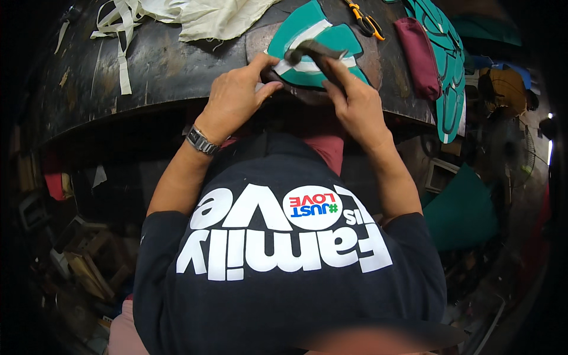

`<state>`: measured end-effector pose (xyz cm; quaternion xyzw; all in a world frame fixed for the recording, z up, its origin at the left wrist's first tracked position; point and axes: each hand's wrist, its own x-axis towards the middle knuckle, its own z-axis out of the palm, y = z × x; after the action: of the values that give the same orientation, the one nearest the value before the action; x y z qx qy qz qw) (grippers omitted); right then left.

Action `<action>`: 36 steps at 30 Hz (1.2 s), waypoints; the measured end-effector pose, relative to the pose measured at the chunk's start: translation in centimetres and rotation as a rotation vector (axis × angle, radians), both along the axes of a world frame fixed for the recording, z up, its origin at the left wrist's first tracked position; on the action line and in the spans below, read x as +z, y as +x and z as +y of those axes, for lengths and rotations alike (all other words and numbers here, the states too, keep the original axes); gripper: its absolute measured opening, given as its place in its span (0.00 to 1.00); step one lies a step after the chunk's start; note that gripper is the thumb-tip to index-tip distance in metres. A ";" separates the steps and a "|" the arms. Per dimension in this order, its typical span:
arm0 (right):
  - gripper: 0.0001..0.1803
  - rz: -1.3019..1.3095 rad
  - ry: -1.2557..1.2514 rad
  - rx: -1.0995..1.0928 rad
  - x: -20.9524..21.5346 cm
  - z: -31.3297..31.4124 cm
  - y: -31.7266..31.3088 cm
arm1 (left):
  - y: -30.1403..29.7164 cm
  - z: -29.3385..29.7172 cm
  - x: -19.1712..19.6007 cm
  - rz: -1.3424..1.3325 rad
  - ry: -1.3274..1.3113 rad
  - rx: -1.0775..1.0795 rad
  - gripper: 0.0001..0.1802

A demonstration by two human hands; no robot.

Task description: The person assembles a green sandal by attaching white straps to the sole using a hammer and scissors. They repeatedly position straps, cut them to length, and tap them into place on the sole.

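On the near edge of the dark worktable (171, 71) lies a green cut piece of sheet material (342, 39) with a dark outline and white strips across it. My left hand (234, 97) grips its left edge, the index fingertip on the end of a white strip and the thumb lower down. In my right hand (360, 109) is a hammer, its dark metal head (305, 51) over the middle of the green piece. The fingers wrap round the handle, which is mostly hidden. Whether the head touches the piece, I cannot tell.
Orange-handled scissors (368, 25) lie beyond the piece. To the right are a maroon pouch (418, 58) and several outlined green pieces (451, 65) hanging over the edge. Cream cloth (216, 18) and white strips (123, 44) lie far left. A green sheet (462, 210) hangs lower right.
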<state>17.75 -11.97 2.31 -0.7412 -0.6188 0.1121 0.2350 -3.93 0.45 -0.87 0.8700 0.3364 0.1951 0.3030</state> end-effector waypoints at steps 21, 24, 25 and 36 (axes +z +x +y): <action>0.29 -0.201 -0.203 -0.188 1.7 4.4 1.7 | -0.4 -0.5 0.8 0.071 0.051 -0.075 0.23; 0.26 -0.191 0.033 -0.237 0.9 5.2 3.0 | -0.5 -0.5 0.9 0.094 0.049 -0.078 0.23; 0.25 -0.149 0.105 -0.206 1.1 5.5 3.8 | -0.6 -0.6 0.9 0.105 0.036 -0.087 0.23; 0.25 -0.121 0.054 -0.236 0.5 6.1 4.6 | -0.3 -0.2 1.1 0.052 0.016 -0.101 0.20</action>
<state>22.33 -5.84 2.80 -0.8077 -0.5431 0.0221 0.2284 -4.20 0.25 0.21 0.8932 0.2982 0.1592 0.2967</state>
